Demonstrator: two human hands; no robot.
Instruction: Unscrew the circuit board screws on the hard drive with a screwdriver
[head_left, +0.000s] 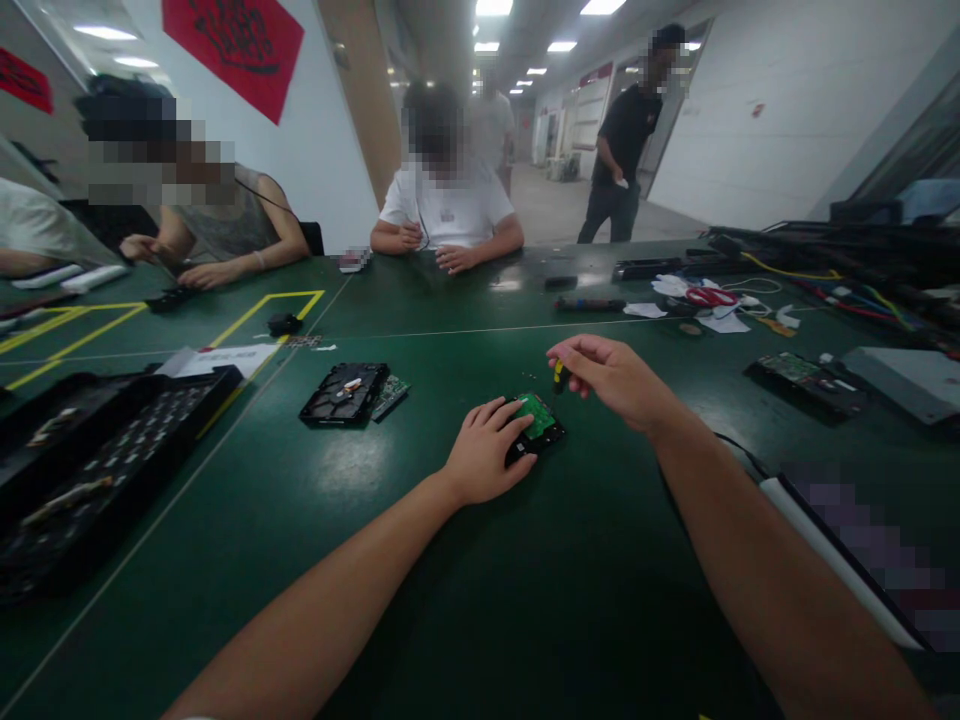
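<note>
On the green tabletop lies a black hard drive (pixel 556 432) with its green circuit board (pixel 537 412) facing up. My left hand (pixel 487 450) is laid over its left side, fingers across the top and thumb along the near edge, holding it down. In my right hand (pixel 611 380), pinched between thumb and fingers, is a short yellow and black screwdriver (pixel 560 376). It points down just beyond the drive's far right corner; its tip is too small to make out. Several tiny bits that look like screws (pixel 529 376) lie behind the drive.
Left of the drive are a black frame-like part (pixel 343 393) and a loose circuit board (pixel 391 396). A black open case (pixel 112 470) stands far left. Right are another board (pixel 806 383), a metal box (pixel 911 380) and cables (pixel 832 290). Several people sit or stand beyond.
</note>
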